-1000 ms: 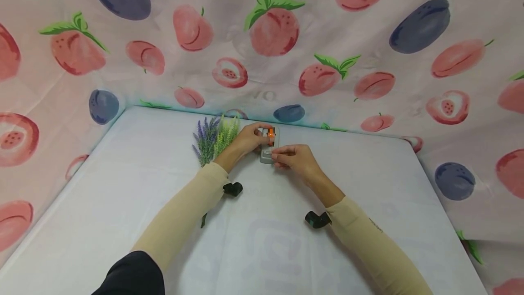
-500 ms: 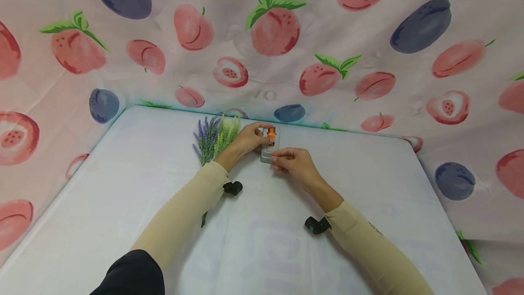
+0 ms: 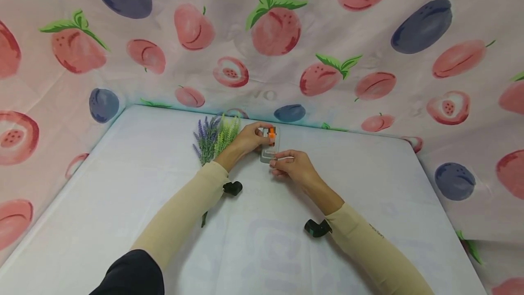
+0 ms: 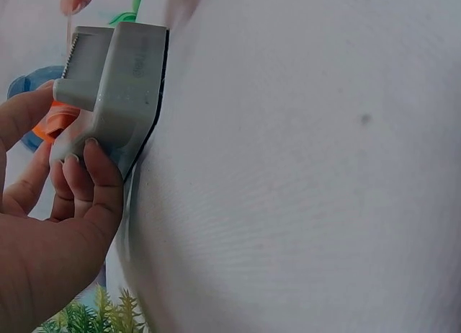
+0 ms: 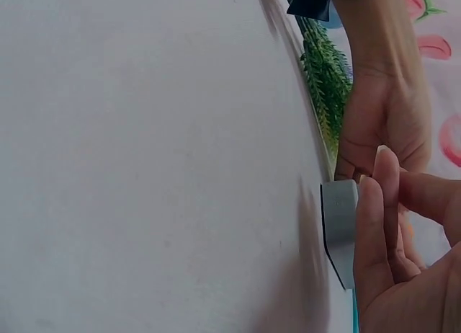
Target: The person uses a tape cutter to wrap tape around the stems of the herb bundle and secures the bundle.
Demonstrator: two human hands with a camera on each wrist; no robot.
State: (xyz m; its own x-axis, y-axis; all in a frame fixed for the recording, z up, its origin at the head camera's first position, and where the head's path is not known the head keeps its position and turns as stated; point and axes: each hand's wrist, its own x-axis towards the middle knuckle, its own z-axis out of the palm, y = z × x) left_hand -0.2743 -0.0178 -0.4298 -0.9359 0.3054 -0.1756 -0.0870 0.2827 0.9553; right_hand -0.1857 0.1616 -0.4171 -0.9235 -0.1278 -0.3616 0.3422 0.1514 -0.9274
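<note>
A grey tape dispenser (image 3: 267, 155) with an orange core (image 3: 272, 134) stands on the white-covered table near its back edge. My left hand (image 3: 247, 138) grips the dispenser, its thumb and fingers on both sides around the core end. In the left wrist view the toothed cutter (image 4: 70, 55) shows, and a thin clear strip of tape (image 4: 69, 24) runs from it to the other hand's fingertips. My right hand (image 3: 298, 166) pinches that tape end just in front of the dispenser. The right wrist view shows its thumb and fingers close beside the grey body (image 5: 338, 221).
Artificial flower sprigs, purple (image 3: 206, 136) and yellow-green (image 3: 224, 134), lie left of the dispenser, partly under the left forearm. A fruit-printed cloth (image 3: 262, 72) rises behind the table. Black wrist cameras (image 3: 317, 228) sit under both sleeves.
The right hand's fingertips have shifted slightly toward the person, away from the cutter end. The left hand and the tape dispenser have stayed in place.
</note>
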